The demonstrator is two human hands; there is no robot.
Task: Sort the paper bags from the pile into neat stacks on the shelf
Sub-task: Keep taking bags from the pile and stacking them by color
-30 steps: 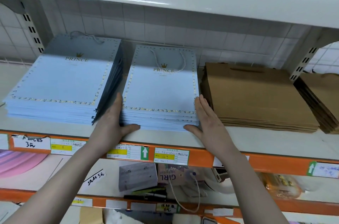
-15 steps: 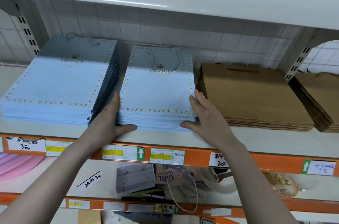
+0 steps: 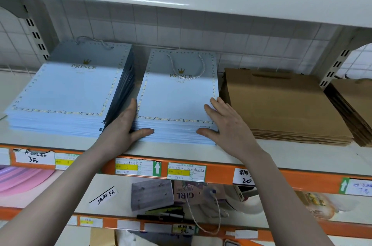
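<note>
Moved: right hand (image 3: 229, 126) slid onto the stack's top.
Grip: left hand (image 3: 122, 132) too, fingers flat, squaring blue bag stack (image 3: 177, 100).
Handling: slick, floppy; clamp sides.

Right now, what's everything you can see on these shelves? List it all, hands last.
left blue stack: one, pale blue PRINCE bags, shelf left
middle blue stack: one, pale blue, cord handle on top, shelf centre
brown stack: one, kraft brown, right of centre
far brown stack: one, brown, right edge, cut off
shelf: white board, orange front rail
price labels: several, white, yellow and green, on rail
GIRL bag: one, brownish, lower shelf
grey block: one, lower shelf
left hand: flat against middle stack's left side
right hand: flat on its right corner
</note>
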